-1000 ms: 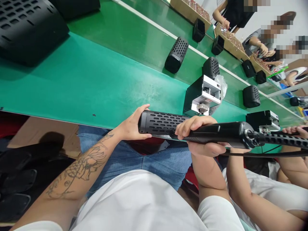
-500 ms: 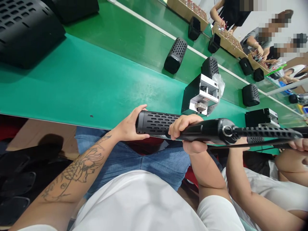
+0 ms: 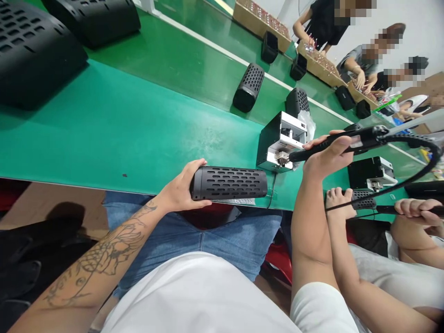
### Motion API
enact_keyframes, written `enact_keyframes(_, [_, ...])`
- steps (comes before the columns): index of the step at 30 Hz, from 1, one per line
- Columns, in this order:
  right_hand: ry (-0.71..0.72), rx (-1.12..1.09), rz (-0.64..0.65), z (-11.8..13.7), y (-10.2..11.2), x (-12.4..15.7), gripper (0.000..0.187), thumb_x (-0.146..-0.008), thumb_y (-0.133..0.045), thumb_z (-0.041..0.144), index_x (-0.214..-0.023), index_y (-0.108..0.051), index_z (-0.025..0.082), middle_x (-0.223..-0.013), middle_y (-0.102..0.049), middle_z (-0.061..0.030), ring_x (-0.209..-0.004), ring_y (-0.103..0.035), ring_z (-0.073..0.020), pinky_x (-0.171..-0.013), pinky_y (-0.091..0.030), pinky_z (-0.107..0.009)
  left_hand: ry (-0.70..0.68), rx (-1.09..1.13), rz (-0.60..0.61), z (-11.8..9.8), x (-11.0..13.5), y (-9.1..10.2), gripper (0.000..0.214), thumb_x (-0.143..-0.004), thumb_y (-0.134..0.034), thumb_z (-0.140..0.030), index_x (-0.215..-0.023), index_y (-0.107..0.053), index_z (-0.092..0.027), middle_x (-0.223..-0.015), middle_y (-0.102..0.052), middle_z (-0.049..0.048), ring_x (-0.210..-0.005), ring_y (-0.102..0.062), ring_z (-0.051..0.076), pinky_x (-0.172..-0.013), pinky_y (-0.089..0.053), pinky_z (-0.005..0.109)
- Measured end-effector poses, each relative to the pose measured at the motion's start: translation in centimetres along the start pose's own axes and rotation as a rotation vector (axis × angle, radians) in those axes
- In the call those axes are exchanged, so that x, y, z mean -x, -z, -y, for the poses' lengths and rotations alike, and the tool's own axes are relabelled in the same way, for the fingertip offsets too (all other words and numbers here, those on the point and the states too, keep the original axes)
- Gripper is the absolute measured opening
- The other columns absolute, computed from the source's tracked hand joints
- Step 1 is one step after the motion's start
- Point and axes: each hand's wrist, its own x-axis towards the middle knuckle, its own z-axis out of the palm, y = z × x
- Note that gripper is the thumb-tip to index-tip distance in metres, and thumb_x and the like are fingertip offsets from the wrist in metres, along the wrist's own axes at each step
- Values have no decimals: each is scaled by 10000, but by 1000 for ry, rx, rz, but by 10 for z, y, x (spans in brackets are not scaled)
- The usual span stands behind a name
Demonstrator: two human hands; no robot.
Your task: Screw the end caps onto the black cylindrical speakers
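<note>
A: Head view: what does the L hand point(image 3: 177, 188) hold?

B: The L end of a black perforated speaker housing point(image 3: 231, 183), clasped betw. thumb on the near side and fingers on the far side. The housing is horiz., at the front edge of the green workbench point(image 3: 138, 134), approx. parallel to it.

A: And the R hand point(image 3: 328, 159)?

B: Wrapped round a corded elec. screwdriver point(image 3: 368, 138), tip pointing L at the metal outlet of a black-and-silver screw feeder point(image 3: 269, 143). Contact betw. tip & outlet: cannot tell.

A: Surroundings, same view?

B: The feeder stands just beyond the housing's R end, w/ a clear plastic bag point(image 3: 308, 124) behind it. Two large-looking perforated units point(image 3: 38, 55) occupy the upper L corner. At R, a co-worker's hand point(image 3: 337, 203) is on a similar housing point(image 3: 365, 200), near a 2nd screw feeder point(image 3: 361, 173). Far side: co-workers, seen in part, at cardboard boxes point(image 3: 321, 68) of small parts.
</note>
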Motion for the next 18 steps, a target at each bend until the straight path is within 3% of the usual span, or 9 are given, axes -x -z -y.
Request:
enact_keyframes(4, [-48,-5,-62,-10,0,9,553,-1072,-629,844,-951,-634,304,-589,-556,84,-465,-543,-135,-477,-469,-344,-3,-10,13,-1,0,0,1330,-857,-1044,-546,-1894,-258,-271,-1779,-539,245,-1642,-607,478,-1356,-559,687])
enact_keyframes(11, [-113,26,-87,-6,4,13,653,-1129,-387,878,-962,-596,283,-576,-494,85,-439,-527,-150,-452,-490,-323,-11,-29,28,-3,-3,3,1299,-875,-1025,-528,-1885,-251,-263,-1757,-547,242,-1617,-623,470,-1339,-575,674])
enact_keyframes(18, [-87,-50,-144,12,4,9,595,-1160,-430,804,-977,-615,269,-619,-522,79,-444,-533,-131,-437,-470,-276,-8,-22,19,-2,-1,1,1299,-876,-1018,-576,-1887,-267,-259,-1755,-553,246,-1619,-624,480,-1337,-575,687])
